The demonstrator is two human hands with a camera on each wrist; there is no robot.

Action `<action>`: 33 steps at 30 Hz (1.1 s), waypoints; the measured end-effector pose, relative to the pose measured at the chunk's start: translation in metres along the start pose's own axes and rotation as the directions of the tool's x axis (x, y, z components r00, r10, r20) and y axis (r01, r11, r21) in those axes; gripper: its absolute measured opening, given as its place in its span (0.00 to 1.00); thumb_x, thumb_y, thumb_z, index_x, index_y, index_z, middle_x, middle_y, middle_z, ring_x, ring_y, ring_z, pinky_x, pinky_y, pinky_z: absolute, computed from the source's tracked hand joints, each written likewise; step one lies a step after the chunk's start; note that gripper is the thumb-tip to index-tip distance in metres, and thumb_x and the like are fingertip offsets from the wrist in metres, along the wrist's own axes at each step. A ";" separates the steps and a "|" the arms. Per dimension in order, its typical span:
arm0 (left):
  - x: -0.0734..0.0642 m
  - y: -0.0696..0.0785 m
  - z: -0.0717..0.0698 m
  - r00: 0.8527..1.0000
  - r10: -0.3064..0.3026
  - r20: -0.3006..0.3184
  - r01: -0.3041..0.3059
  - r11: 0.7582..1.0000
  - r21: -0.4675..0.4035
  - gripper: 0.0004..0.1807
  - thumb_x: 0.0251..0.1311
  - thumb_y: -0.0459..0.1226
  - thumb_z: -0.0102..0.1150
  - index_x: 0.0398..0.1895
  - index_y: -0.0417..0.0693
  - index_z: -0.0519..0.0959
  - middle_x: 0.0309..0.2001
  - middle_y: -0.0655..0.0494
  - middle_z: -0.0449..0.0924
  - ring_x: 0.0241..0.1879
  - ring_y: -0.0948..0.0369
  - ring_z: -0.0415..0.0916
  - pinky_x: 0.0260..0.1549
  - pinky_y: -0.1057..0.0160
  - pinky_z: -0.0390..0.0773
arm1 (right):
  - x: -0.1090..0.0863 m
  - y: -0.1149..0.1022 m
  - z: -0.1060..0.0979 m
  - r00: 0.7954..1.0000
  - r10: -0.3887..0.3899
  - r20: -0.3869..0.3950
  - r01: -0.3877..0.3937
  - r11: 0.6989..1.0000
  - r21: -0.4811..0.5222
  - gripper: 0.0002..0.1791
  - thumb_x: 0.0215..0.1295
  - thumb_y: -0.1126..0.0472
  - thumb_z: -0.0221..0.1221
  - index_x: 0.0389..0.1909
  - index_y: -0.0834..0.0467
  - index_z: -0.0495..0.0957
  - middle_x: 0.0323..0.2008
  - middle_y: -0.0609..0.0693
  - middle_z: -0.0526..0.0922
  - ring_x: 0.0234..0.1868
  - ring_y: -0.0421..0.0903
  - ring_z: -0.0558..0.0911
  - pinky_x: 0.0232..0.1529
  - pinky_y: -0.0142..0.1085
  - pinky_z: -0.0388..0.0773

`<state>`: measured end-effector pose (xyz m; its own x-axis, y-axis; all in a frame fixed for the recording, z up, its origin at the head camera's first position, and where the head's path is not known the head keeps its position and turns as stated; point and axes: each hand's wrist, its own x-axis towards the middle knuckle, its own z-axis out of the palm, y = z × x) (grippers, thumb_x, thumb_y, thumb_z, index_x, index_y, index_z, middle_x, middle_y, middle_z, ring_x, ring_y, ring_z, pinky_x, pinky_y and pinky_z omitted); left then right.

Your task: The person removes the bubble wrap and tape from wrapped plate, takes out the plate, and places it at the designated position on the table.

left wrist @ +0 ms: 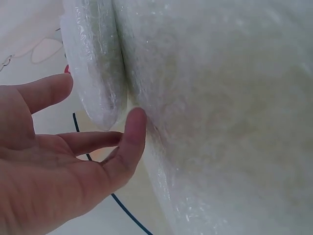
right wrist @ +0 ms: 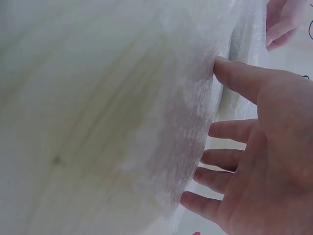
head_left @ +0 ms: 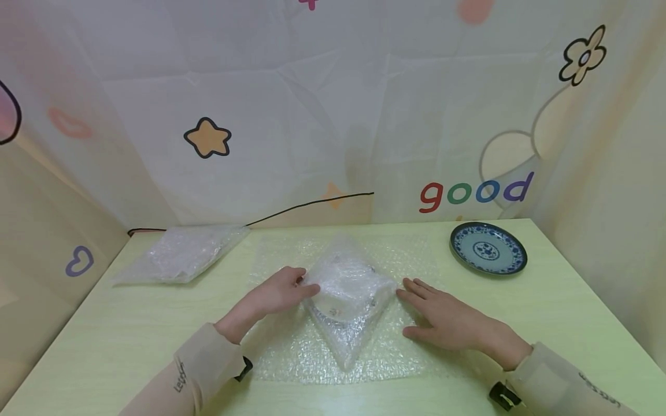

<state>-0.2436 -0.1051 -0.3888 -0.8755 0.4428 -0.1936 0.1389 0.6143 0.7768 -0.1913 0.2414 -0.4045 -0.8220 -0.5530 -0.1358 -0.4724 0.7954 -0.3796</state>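
A bubble-wrapped plate (head_left: 348, 289) lies in the middle of the table, its patterned rim showing faintly through the film. Under it spreads a flat sheet of bubble wrap (head_left: 291, 361). My left hand (head_left: 283, 292) is at the bundle's left corner, thumb tip over its edge in the head view. In the left wrist view the fingers are relaxed beside the wrapped bundle (left wrist: 95, 63). To the right, my right hand (head_left: 447, 318) has its fingers extended, fingertips close to the bundle's right corner. The right wrist view shows those fingers spread, their tips at the bubble wrap (right wrist: 181, 142).
Another bubble-wrapped package (head_left: 184, 251) lies at the table's back left. At the back right sits a blue-and-white patterned plate (head_left: 486, 249) with a dark rim. A printed curtain (head_left: 312, 144) hangs behind the pale wooden table (head_left: 562, 323).
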 end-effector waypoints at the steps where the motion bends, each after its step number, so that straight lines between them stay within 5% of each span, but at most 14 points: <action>1: 0.000 0.001 0.000 1.000 -0.010 -0.009 0.010 1.000 0.018 0.19 0.75 0.43 0.56 0.48 0.31 0.75 0.41 0.46 0.72 0.39 0.54 0.72 0.41 0.55 0.75 | 0.000 0.000 0.000 1.000 0.000 -0.002 0.000 1.000 0.000 0.41 0.72 0.46 0.62 0.78 0.62 0.61 0.78 0.65 0.54 0.78 0.66 0.52 0.73 0.61 0.55; 3: -0.001 0.001 0.002 0.999 -0.026 -0.019 0.027 0.999 0.045 0.30 0.75 0.44 0.56 0.67 0.27 0.68 0.53 0.37 0.72 0.52 0.47 0.75 0.53 0.49 0.77 | 0.000 0.000 0.000 1.000 0.000 -0.007 0.000 1.000 0.004 0.41 0.72 0.46 0.63 0.77 0.63 0.62 0.78 0.65 0.55 0.78 0.66 0.53 0.73 0.61 0.55; 5: -0.002 0.003 0.002 0.999 -0.031 -0.038 0.034 0.996 0.081 0.39 0.74 0.44 0.57 0.76 0.26 0.57 0.64 0.31 0.65 0.64 0.40 0.69 0.62 0.43 0.72 | 0.000 0.000 0.001 1.000 0.000 -0.014 0.000 1.000 0.004 0.41 0.72 0.47 0.63 0.77 0.63 0.62 0.78 0.65 0.55 0.78 0.66 0.53 0.73 0.60 0.55; 13: -0.005 0.006 0.004 0.997 0.027 -0.077 -0.015 0.988 0.151 0.40 0.73 0.44 0.58 0.77 0.29 0.56 0.69 0.27 0.57 0.66 0.37 0.63 0.63 0.38 0.68 | 0.003 -0.004 0.001 0.996 0.024 -0.084 -0.024 1.000 -0.001 0.39 0.66 0.50 0.69 0.73 0.61 0.69 0.75 0.63 0.62 0.75 0.64 0.62 0.70 0.59 0.63; 20: -0.010 0.012 0.007 0.994 0.096 -0.052 -0.089 0.988 0.125 0.40 0.72 0.43 0.61 0.79 0.34 0.56 0.72 0.28 0.52 0.69 0.37 0.58 0.65 0.37 0.66 | 0.008 -0.011 -0.005 0.981 0.082 -0.177 -0.078 0.997 0.027 0.18 0.67 0.55 0.70 0.53 0.55 0.80 0.56 0.53 0.79 0.59 0.54 0.78 0.61 0.52 0.77; 33: -0.014 0.019 0.018 0.982 0.188 0.016 -0.187 0.959 0.210 0.39 0.72 0.44 0.61 0.78 0.36 0.59 0.79 0.32 0.45 0.76 0.37 0.48 0.70 0.37 0.58 | 0.015 -0.018 -0.003 0.953 -0.055 -0.298 0.067 0.997 0.028 0.08 0.68 0.63 0.67 0.46 0.54 0.84 0.41 0.42 0.82 0.41 0.43 0.80 0.45 0.39 0.83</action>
<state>-0.2200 -0.0873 -0.3820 -0.8263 0.5607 -0.0531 0.3948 0.6438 0.6555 -0.1963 0.2199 -0.3967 -0.8519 -0.4973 0.1640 -0.5171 0.7494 -0.4135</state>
